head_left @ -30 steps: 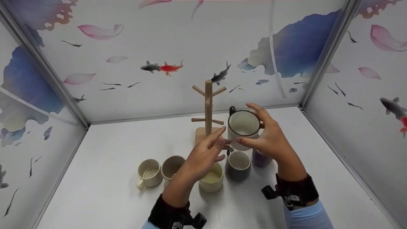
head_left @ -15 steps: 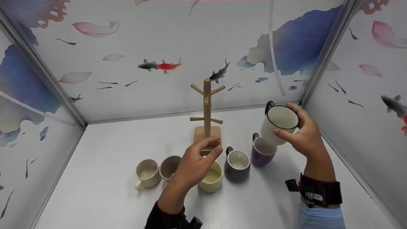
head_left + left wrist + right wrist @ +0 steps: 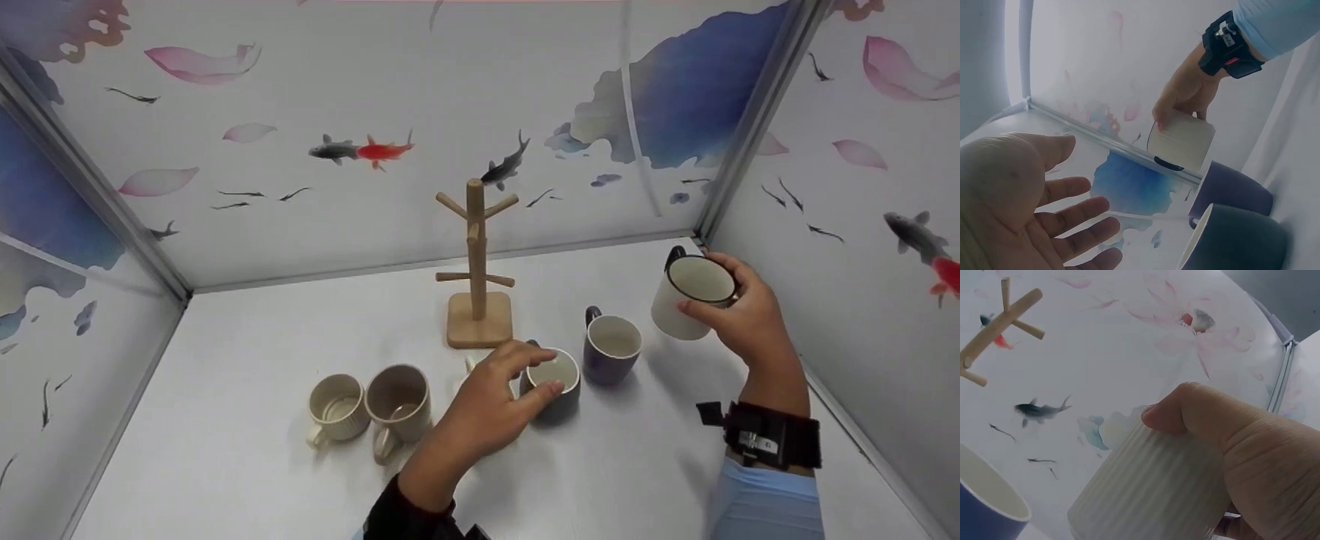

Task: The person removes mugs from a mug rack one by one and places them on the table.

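Observation:
My right hand (image 3: 757,326) grips a white ribbed mug (image 3: 1151,484) with a black rim and black handle, at the table's right side. Its thumb presses the near wall and its fingers wrap the far side. My left hand (image 3: 499,397) has relaxed, spread fingers and holds nothing; in the head view its fingertips overlap the dark grey mug (image 3: 561,409). A purple mug (image 3: 609,367) stands between that mug and the white one. A pale yellow mug is mostly hidden behind my left hand. In the left wrist view the left palm (image 3: 999,197) faces the camera, fingers apart.
A wooden mug tree (image 3: 477,255) with bare pegs stands at the back middle. On the left are a cream ribbed mug (image 3: 352,427) and a taller beige-brown mug (image 3: 416,420). Printed walls (image 3: 360,225) enclose the white table (image 3: 240,337) at the back and sides.
My right hand has carried the white mug rightward, away from the left hand and past the purple mug. The left hand has drawn back from it and now overlaps the grey mug.

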A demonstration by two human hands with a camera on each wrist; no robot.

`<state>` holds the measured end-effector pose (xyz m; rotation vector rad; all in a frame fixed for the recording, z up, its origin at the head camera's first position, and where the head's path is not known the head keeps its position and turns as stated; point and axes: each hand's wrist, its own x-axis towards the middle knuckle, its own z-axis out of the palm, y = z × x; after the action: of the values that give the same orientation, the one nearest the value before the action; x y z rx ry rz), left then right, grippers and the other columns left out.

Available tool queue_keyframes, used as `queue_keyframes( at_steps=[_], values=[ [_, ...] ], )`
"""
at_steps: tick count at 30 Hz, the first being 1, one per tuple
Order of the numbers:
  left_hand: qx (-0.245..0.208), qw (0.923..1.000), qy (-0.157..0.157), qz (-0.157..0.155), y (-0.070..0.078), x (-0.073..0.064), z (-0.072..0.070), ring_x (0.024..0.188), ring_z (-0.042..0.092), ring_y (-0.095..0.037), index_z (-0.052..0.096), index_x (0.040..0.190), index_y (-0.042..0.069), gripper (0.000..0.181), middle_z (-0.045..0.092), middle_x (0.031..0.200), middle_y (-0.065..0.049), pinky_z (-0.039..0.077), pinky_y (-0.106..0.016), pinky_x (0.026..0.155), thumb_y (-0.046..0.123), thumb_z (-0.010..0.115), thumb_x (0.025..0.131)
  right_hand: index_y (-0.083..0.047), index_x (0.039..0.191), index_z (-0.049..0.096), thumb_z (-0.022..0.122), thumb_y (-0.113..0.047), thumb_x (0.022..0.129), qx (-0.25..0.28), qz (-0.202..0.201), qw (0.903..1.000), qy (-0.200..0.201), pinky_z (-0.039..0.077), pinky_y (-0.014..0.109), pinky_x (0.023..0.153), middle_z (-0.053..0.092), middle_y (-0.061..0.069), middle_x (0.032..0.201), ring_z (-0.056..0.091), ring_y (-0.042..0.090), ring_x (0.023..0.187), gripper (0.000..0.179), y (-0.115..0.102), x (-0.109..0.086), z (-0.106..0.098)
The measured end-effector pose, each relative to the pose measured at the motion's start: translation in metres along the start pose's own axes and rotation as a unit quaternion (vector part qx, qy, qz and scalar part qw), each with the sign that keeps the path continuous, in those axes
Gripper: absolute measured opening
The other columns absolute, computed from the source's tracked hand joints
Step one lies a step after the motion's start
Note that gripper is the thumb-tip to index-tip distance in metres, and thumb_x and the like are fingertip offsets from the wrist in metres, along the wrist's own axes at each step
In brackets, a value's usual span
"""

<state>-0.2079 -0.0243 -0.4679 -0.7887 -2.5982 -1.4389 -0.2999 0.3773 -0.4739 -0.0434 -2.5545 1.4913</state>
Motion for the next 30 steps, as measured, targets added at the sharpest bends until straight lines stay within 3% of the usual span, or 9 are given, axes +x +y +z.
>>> queue_keyframes(
  at_steps=[6, 13, 19, 21, 30],
  values=[
    [0.002, 0.9998, -0.012, -0.014, 0.002, -0.005, -0.003, 0.131, 0.072, -0.018, 0.078, 0.144, 0.020, 0.042, 0.076, 0.141, 0.002, 0.061, -0.040, 0.110, 0.040, 0.079, 0.107, -0.015, 0.181, 0.027, 0.088, -0.029, 0.102, -0.002, 0.027, 0.9993, -0.024, 0.050, 0.038, 0.109, 0.046, 0.021, 0.172, 0.047, 0.034, 0.151, 0.101, 0.020, 0.009, 0.009],
    [-0.002, 0.9999, 0.002, 0.011, 0.002, -0.005, -0.009, 0.119, 0.071, -0.019, 0.079, 0.140, 0.015, 0.038, 0.077, 0.136, -0.004, 0.060, -0.036, 0.105, 0.035, 0.078, 0.108, -0.013, 0.182, 0.023, 0.087, -0.027, 0.102, 0.008, 0.037, 0.9978, -0.054, 0.049, 0.026, 0.105, 0.043, 0.023, 0.175, 0.047, 0.037, 0.153, 0.103, 0.046, 0.019, 0.020],
    [0.002, 0.9999, 0.000, 0.012, 0.004, -0.006, -0.011, 0.126, 0.073, -0.021, 0.079, 0.141, 0.015, 0.039, 0.077, 0.138, -0.002, 0.061, -0.041, 0.108, 0.037, 0.078, 0.108, -0.010, 0.181, 0.026, 0.090, -0.025, 0.098, -0.016, 0.032, 0.9974, -0.063, 0.049, 0.055, 0.115, 0.045, 0.030, 0.172, 0.047, 0.048, 0.152, 0.106, 0.058, 0.014, 0.022],
    [0.003, 0.9999, 0.002, 0.013, 0.004, -0.005, -0.011, 0.129, 0.074, -0.023, 0.079, 0.140, 0.015, 0.039, 0.078, 0.138, -0.002, 0.061, -0.042, 0.108, 0.037, 0.078, 0.108, -0.009, 0.180, 0.027, 0.091, -0.026, 0.097, -0.023, 0.029, 0.9969, -0.069, 0.048, 0.059, 0.116, 0.045, 0.031, 0.172, 0.047, 0.050, 0.152, 0.107, 0.059, 0.013, 0.022],
    [0.007, 0.9998, 0.004, 0.020, 0.004, -0.004, -0.014, 0.132, 0.073, -0.023, 0.079, 0.140, 0.011, 0.041, 0.078, 0.139, -0.004, 0.060, -0.042, 0.110, 0.036, 0.078, 0.108, -0.010, 0.179, 0.031, 0.093, -0.024, 0.096, -0.034, 0.011, 0.9953, -0.090, 0.048, 0.034, 0.102, 0.049, 0.029, 0.169, 0.052, 0.045, 0.147, 0.105, 0.062, 0.011, 0.020]
  ],
)
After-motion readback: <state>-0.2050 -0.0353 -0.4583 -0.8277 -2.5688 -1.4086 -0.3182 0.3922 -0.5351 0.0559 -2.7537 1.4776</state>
